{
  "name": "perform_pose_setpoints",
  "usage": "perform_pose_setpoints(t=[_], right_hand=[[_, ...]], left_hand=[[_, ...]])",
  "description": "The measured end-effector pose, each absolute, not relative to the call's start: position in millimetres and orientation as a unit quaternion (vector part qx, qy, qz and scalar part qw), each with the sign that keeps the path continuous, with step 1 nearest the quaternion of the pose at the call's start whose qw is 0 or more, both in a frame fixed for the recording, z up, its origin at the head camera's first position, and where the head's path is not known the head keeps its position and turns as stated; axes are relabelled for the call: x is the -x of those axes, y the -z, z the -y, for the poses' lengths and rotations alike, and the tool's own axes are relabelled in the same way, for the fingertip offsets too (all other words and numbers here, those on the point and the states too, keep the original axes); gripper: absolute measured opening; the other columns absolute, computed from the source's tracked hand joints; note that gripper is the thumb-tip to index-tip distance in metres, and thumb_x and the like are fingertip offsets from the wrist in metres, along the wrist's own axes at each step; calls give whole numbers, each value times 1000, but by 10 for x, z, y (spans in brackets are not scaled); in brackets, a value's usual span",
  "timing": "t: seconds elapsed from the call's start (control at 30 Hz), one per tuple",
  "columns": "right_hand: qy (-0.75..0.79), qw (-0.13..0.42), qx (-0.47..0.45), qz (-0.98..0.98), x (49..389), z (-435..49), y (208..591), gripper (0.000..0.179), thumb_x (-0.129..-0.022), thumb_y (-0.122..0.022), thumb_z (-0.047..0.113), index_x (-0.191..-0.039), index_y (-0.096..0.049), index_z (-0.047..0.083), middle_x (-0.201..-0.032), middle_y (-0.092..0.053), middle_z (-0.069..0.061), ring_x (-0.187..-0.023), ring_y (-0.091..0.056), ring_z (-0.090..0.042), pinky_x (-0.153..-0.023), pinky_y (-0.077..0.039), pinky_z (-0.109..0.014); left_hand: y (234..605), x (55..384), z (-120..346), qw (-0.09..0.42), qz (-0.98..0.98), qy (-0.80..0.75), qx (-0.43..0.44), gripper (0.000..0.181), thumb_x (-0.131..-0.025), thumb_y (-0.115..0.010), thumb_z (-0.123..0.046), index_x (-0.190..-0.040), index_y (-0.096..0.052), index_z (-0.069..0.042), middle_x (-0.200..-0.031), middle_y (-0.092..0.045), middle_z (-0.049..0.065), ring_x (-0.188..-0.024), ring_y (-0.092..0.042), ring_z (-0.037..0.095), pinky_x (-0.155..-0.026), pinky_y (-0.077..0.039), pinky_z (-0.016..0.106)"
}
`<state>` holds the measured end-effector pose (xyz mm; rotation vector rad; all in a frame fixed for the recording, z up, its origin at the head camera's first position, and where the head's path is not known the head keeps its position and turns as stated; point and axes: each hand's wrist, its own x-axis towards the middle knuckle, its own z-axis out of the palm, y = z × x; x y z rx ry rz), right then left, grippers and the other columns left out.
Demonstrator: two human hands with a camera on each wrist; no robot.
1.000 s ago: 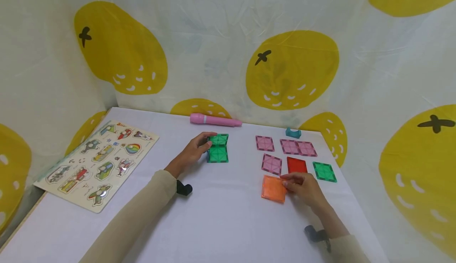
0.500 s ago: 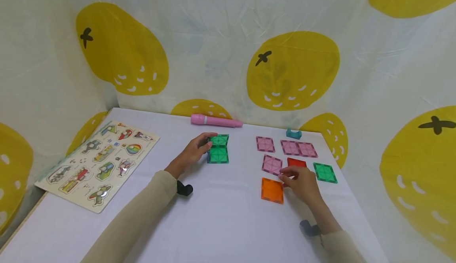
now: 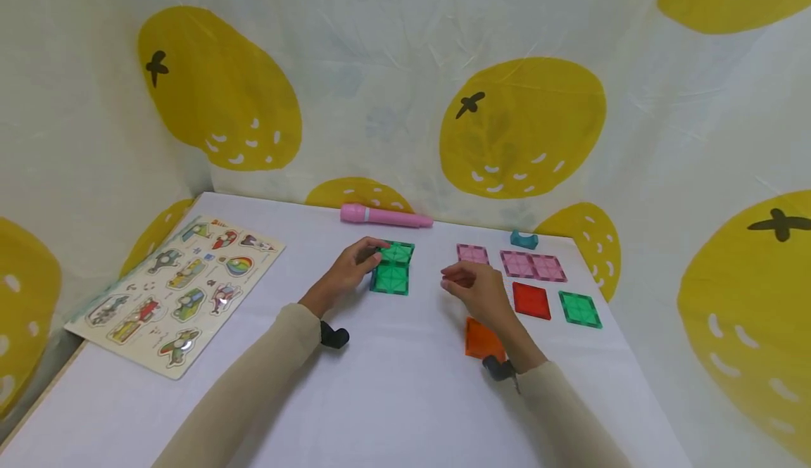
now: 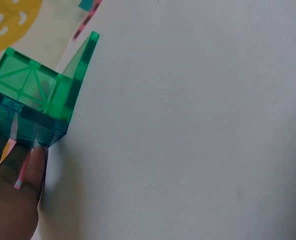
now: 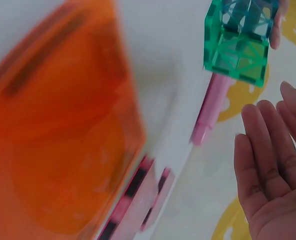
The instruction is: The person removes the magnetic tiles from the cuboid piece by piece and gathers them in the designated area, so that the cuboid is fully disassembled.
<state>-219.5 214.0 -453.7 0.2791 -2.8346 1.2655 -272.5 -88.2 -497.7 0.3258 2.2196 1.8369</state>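
Note:
In the head view, my left hand (image 3: 345, 271) holds the left side of a small build of green magnetic tiles (image 3: 391, 278) on the table. A blue tile (image 4: 25, 125) forms the wall beside its fingers in the left wrist view, and a green tile stands up at the build's edge. My right hand (image 3: 484, 295) hovers right of the build, palm facing it and fingers extended with nothing in them (image 5: 273, 185). Below its wrist lies an orange tile (image 3: 483, 338), close and blurred in the right wrist view. One pink tile is hidden behind this hand.
Right of my right hand lie a red tile (image 3: 531, 300), a green tile (image 3: 579, 310) and joined pink tiles (image 3: 532, 266). A pink marker-like stick (image 3: 386, 216) and a teal curved piece (image 3: 524, 240) line the back edge. A picture puzzle board (image 3: 177, 292) occupies the left.
The right hand has let go of the orange tile, leaving it flat, and moved left toward the green build. The build has shifted slightly right under the left hand.

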Motion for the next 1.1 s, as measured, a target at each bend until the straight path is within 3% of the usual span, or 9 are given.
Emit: perform_pose_setpoints(t=[0.23,0.4,0.57,0.77,1.1], right_hand=[[-409,32,-127,903,2528,-1757,4518,31,-97,-80,20,-128,-76,15,-125,-78,-7,-110,-74,-26,-100,-62,-47],[-398,40,-124,908,2725,-1585,4532,34,-98,-79,17,-132,-75,14,-128,-77,-8,-110,-76,-28,-99,-62,-46],[-394,38,-115,911,2859,-1480,4560,28,-98,-78,15,-126,-78,15,-120,-80,-6,-102,-77,-26,-90,-65,-42],[-384,41,-90,918,2957,-1439,4611,14,-101,-75,20,-114,-80,18,-104,-80,-3,-97,-70,-24,-91,-59,-43],[-429,55,-45,901,3002,-1500,4698,13,-102,-73,18,-113,-80,16,-106,-78,-5,-100,-70,-27,-92,-60,-44]], left_hand=[[4986,2709,870,106,-758,-635,-106,28,-113,-55,-29,-140,-63,-27,-155,-56,2,-146,-50,30,-130,-32,56],[4991,2714,854,107,-759,-633,-108,28,-113,-54,-29,-140,-62,-28,-156,-55,4,-148,-48,30,-130,-31,56],[4991,2720,847,103,-760,-632,-111,29,-113,-55,-29,-140,-62,-26,-156,-56,5,-148,-49,31,-130,-31,56],[5009,2741,841,97,-759,-632,-123,30,-113,-55,-27,-141,-62,-22,-156,-56,8,-148,-49,32,-130,-32,56],[5019,2738,854,99,-763,-630,-108,30,-113,-55,-26,-142,-62,-25,-158,-54,4,-153,-45,29,-131,-29,55]])
